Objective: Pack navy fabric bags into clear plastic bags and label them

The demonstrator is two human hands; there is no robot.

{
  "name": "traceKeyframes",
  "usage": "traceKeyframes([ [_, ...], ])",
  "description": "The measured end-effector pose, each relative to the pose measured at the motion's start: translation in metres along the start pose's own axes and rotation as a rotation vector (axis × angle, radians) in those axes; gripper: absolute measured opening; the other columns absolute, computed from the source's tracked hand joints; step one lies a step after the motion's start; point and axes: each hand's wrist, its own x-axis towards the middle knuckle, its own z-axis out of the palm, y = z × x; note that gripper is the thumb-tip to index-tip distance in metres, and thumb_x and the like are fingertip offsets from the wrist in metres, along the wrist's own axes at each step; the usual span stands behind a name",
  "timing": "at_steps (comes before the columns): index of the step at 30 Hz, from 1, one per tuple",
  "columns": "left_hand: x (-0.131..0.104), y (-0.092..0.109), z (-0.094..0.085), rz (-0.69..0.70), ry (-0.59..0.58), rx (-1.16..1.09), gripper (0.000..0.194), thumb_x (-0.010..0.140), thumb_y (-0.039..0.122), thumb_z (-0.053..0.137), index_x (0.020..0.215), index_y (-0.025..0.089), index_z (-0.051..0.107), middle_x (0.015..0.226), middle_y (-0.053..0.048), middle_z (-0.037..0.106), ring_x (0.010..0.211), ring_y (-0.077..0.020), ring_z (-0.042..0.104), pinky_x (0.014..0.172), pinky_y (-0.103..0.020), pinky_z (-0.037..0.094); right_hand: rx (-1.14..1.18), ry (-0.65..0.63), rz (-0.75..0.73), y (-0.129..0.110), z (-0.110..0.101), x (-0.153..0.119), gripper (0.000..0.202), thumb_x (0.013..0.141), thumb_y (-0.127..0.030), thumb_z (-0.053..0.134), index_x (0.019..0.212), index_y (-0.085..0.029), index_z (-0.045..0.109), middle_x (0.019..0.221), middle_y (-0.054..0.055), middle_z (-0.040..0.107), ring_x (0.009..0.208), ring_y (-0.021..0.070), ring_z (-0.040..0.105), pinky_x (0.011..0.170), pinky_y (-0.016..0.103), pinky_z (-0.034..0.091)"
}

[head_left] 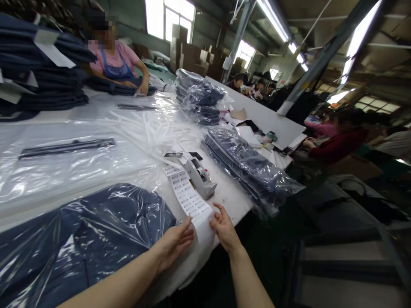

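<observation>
A long white strip of barcode labels [186,192] runs over the table edge toward me, its lower part blank. My right hand [224,229] is at the strip's right edge, with thumb and fingers closed on it. On the other side, my left hand [176,243] has its fingers stretched out beside the strip, the thumb tip close to its left edge. A grey tape dispenser [201,177] stands just right of the labels. To the left of my hands lies a dark blue garment in a clear plastic bag [105,226].
Bagged garments [244,162] lie at the right table edge, with another bagged stack [199,92] behind. White strips [150,132] fan across the middle. Folded dark garments [41,68] pile at far left. A co-worker in a pink top [120,60] handles a garment across the table.
</observation>
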Motion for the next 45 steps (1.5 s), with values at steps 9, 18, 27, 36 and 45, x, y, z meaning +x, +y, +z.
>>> traceKeyframes([
  [9,0.025,0.025,0.013,0.334,0.128,-0.011,0.014,0.085,0.017,0.063,0.096,0.009,0.068,0.095,-0.012,0.072,0.079,-0.0184,0.069,0.073,-0.024,0.055,-0.083,-0.246,-0.053,0.000,0.001,0.008,0.062,0.072,-0.039,0.075,0.125,-0.030,0.044,0.104,0.002,0.061,0.088,0.0156,0.062,0.081,0.033,0.047],
  [18,0.022,0.043,0.004,0.275,0.020,-0.026,0.022,0.087,0.017,0.058,0.100,0.003,0.067,0.097,-0.017,0.071,0.079,-0.0222,0.070,0.072,-0.028,0.057,-0.517,-0.133,-0.170,-0.023,0.034,0.059,0.023,0.067,-0.024,0.072,0.089,-0.020,0.072,0.077,0.000,0.068,0.070,0.0152,0.059,0.070,0.029,0.048],
  [27,0.028,0.046,0.003,0.256,0.002,-0.096,0.023,0.084,0.011,0.055,0.102,0.000,0.065,0.092,-0.018,0.071,0.080,-0.0218,0.070,0.079,-0.028,0.057,-0.693,-0.154,-0.531,-0.025,0.035,0.050,0.010,0.082,-0.017,0.062,0.079,-0.023,0.069,0.081,0.000,0.064,0.079,0.0145,0.060,0.076,0.027,0.047],
  [36,0.047,0.060,0.003,0.290,0.011,0.036,0.034,0.093,0.021,0.040,0.116,0.001,0.056,0.104,-0.022,0.067,0.089,-0.0261,0.068,0.084,-0.038,0.055,-0.787,0.196,-1.073,-0.030,0.036,0.038,0.014,0.082,-0.014,0.064,0.075,-0.026,0.068,0.104,0.004,0.056,0.107,0.0207,0.052,0.092,0.040,0.046],
  [45,-0.049,0.020,-0.049,0.850,-0.029,0.661,0.030,0.068,0.013,0.069,0.097,0.019,0.071,0.107,-0.009,0.068,0.104,-0.0269,0.058,0.101,-0.038,0.040,-0.397,-0.117,-0.332,-0.060,0.085,0.035,0.022,0.080,-0.041,0.067,0.090,-0.022,0.063,0.084,0.004,0.063,0.080,0.0181,0.060,0.072,0.031,0.049],
])
